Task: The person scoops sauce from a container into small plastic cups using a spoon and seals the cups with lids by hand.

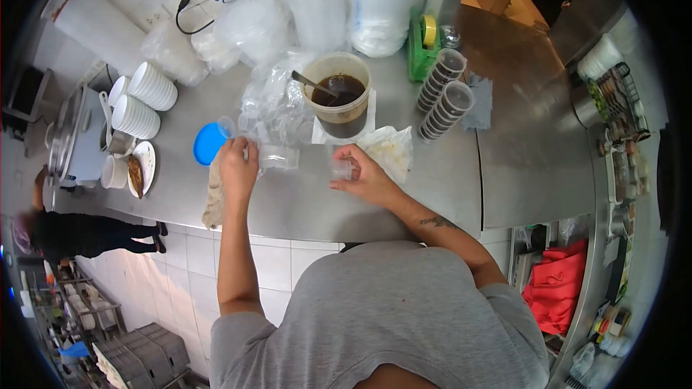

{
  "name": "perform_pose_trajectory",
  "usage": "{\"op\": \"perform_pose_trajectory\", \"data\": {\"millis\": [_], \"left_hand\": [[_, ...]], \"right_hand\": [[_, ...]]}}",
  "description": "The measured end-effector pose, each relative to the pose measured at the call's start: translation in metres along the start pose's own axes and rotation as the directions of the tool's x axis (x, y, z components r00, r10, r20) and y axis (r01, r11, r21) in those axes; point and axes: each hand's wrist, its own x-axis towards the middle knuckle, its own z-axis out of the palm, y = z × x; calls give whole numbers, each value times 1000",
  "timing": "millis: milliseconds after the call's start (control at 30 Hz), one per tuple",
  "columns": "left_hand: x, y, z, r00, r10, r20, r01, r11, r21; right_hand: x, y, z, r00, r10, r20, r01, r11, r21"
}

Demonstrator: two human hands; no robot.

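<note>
My right hand [365,176] is closed around a small clear plastic cup [342,169] above the steel counter. My left hand [238,163] has its fingers pinched together at a small round clear lid [226,127], which overlaps the edge of a blue lid [209,145]. Between my hands lies a clear plastic sleeve or stack [280,157]. Just beyond stands a tub [344,117] of dark brown liquid with a metal spoon [311,83] leaning in it. Beside my right hand is a crumpled, stained white paper [389,150]; a beige cloth [214,198] is by my left wrist.
Two stacks of filled small cups [448,109] stand to the right, near a green tape dispenser [422,50]. Plastic bags [270,101], stacked white tubs [137,115] and a plate [148,166] occupy the left and back. Another person [94,235] stands far left.
</note>
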Motion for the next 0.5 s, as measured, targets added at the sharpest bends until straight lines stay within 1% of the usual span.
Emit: {"op": "perform_pose_trajectory", "data": {"millis": [33, 67, 100, 133, 167, 200, 233, 267, 367, 400, 467, 500], "left_hand": [[2, 0, 0, 991, 117, -58, -103, 973, 204], [7, 1, 1, 964, 247, -95, -189, 895, 404], [4, 6, 4, 991, 131, -29, -126, 982, 140], [-4, 20, 6, 997, 32, 72, -23, 992, -127], [-13, 35, 6, 940, -67, 334, 181, 929, -322], [-20, 56, 5, 805, -98, 585, 415, 798, -437], [-30, 62, 15, 720, -5, 694, 414, 806, -423], [-41, 70, 23, 716, 6, 698, 476, 727, -495], [-52, 77, 30, 672, -76, 737, 567, 693, -446], [-53, 81, 28, 691, -88, 718, 573, 672, -469], [-57, 91, 22, 807, -63, 587, 412, 772, -484], [-57, 94, 19, 856, -41, 516, 327, 815, -478]], "right_hand": [[0, 1, 3, 1000, -12, -7, 12, 1000, -12], [4, 2, 4, 999, -31, -17, 31, 999, -28], [6, 3, 5, 998, -57, -28, 56, 998, -22], [6, 5, 7, 996, -76, -40, 76, 997, -14], [6, 7, 9, 994, -93, -49, 93, 996, -7], [5, 7, 11, 996, -78, -48, 76, 997, -27], [4, 5, 12, 997, -61, -45, 59, 997, -48], [5, 3, 12, 998, -47, -42, 44, 997, -70], [0, 5, 10, 1000, 7, -24, -9, 996, -89], [-1, 7, 9, 1000, 4, -24, -6, 998, -69], [-2, 12, 9, 1000, 1, -24, -2, 1000, -28], [-2, 10, 10, 998, -34, -44, 30, 996, -79]]}}
